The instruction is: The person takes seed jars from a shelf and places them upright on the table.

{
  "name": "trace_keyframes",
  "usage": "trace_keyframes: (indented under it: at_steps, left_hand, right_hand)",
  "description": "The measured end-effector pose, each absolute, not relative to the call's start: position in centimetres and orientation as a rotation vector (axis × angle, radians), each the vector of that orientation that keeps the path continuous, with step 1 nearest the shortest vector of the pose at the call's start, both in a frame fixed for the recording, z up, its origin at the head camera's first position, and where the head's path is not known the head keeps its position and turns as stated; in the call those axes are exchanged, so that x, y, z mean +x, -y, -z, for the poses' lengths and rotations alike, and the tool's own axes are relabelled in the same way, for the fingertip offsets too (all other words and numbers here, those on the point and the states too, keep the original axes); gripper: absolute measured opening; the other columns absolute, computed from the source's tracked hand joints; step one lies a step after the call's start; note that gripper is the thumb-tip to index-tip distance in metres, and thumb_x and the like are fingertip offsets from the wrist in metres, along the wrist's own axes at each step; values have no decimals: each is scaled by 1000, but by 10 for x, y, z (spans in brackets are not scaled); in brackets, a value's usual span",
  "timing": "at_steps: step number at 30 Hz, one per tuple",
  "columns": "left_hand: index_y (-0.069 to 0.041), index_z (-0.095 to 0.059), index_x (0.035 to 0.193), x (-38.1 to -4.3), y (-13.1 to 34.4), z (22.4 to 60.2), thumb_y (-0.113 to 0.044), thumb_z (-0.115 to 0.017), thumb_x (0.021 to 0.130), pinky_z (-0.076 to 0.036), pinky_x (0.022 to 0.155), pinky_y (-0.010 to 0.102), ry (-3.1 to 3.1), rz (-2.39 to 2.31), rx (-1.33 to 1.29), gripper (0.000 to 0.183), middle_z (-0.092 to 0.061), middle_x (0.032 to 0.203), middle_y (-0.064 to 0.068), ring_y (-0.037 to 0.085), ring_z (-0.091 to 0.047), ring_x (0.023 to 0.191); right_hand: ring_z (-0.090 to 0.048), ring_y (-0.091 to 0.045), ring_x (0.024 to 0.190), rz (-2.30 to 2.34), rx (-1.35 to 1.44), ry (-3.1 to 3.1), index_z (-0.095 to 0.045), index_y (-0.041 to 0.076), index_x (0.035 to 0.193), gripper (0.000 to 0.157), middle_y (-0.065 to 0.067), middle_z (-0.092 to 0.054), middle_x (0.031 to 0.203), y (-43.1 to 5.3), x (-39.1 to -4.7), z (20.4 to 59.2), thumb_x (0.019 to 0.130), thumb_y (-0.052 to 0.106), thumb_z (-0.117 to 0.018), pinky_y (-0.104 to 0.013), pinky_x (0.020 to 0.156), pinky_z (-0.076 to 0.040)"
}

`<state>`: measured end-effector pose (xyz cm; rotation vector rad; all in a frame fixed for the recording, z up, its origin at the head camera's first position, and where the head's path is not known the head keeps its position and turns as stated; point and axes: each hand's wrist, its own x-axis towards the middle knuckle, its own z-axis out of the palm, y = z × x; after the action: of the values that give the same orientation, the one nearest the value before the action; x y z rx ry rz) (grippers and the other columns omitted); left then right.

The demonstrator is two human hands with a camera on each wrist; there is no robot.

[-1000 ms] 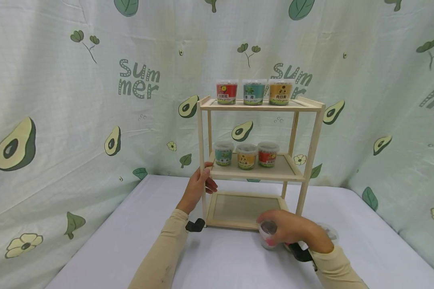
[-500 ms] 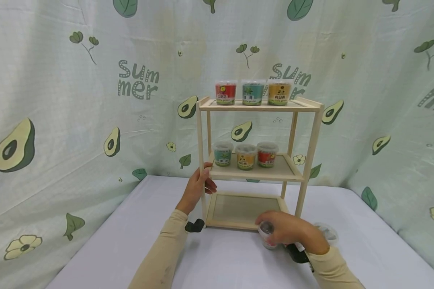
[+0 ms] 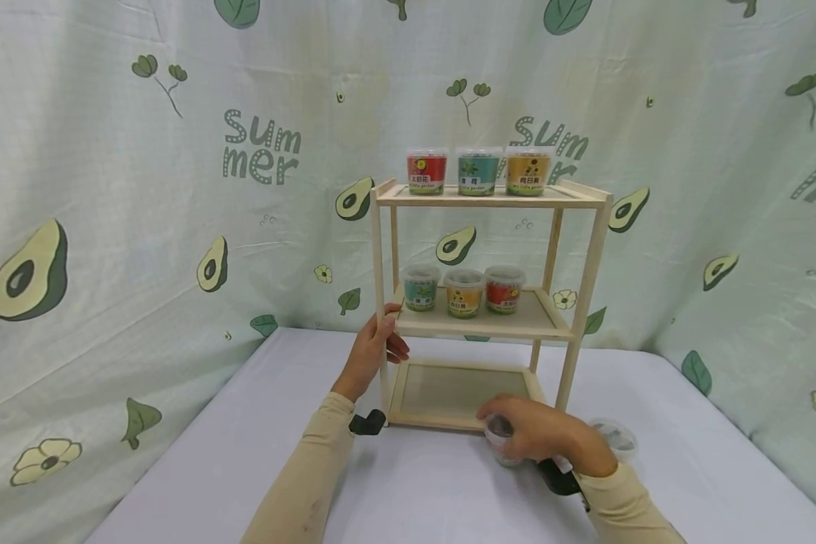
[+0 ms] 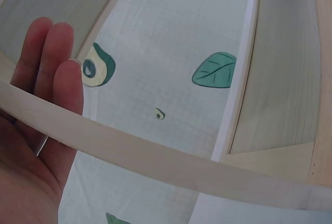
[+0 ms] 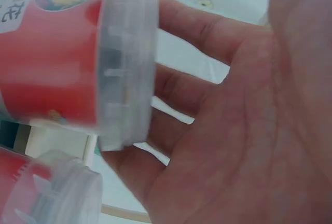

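In the head view, my left hand [image 3: 367, 355] holds the left front post [image 3: 384, 381] of a three-tier wooden shelf rack, fingers behind it. The post crosses in front of those fingers in the left wrist view. Low at the front right, my right hand [image 3: 537, 431] grips a clear lidded plastic cup [image 3: 497, 438], which overlaps the bottom tier's front edge. The right wrist view shows this cup's red label [image 5: 52, 63], the thumb on one side and fingers on the other. Beside it is a second red-labelled cup [image 5: 57, 193].
A clear-lidded cup [image 3: 613, 438] stands right of the rack, partly behind my right wrist. Red, teal and yellow cups line the top tier [image 3: 561, 195] and the middle tier [image 3: 540, 317]. The bottom tier [image 3: 459, 389] is a grey panel in a wooden frame. A printed curtain hangs behind.
My right hand has shifted slightly left with the cup, along the bottom tier's front edge. The left hand stays on the post.
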<state>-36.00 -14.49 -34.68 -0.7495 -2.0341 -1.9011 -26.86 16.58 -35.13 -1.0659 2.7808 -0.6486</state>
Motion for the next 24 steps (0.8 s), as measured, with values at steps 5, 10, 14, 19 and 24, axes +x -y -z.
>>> trace_keyframes:
  at_steps: [5, 10, 14, 19, 24]
  left_hand:
    - [-19, -48, 145, -361, 144, 346, -53, -43, 105, -58, 65, 40, 2035, 1890, -755, 53, -66, 82, 18, 29, -69, 72]
    - [-19, -48, 145, -360, 144, 345, -53, -43, 105, -58, 66, 40, 2041, 1889, -754, 53, -65, 83, 19, 31, -69, 74]
    - [-19, -48, 145, -359, 145, 345, -50, -43, 106, -58, 67, 43, 2051, 1892, -755, 50, -65, 85, 22, 36, -69, 76]
    - [-19, -47, 145, -359, 145, 345, -48, -42, 106, -58, 68, 44, 2057, 1887, -764, 49, -64, 86, 24, 37, -68, 77]
    - [-23, -48, 144, -360, 145, 347, -55, -43, 104, -58, 66, 41, 2041, 1885, -764, 51, -65, 84, 19, 31, -69, 74]
  right_hand:
    - [-57, -23, 112, 650, -1119, -2773, -66, 10, 121, 44, -2, -60, 124, -168, -272, 352, 79, 16, -77, -42, 95, -48]
    - [-55, -25, 119, 627, -1170, -2763, -66, 13, 118, 39, -2, -60, 126, -170, -273, 351, 80, 13, -76, -48, 101, -44]
    - [-54, -26, 120, 643, -1202, -2733, -68, 14, 112, 31, -4, -60, 127, -171, -272, 350, 83, 15, -76, -47, 103, -43]
    - [-54, -32, 123, 636, -1189, -2735, -70, 14, 107, 24, -12, -59, 132, -169, -269, 349, 85, 20, -76, -47, 104, -43]
    - [-57, -27, 117, 631, -1163, -2748, -70, 14, 109, 27, -7, -63, 126, -168, -268, 347, 84, 22, -77, -46, 100, -45]
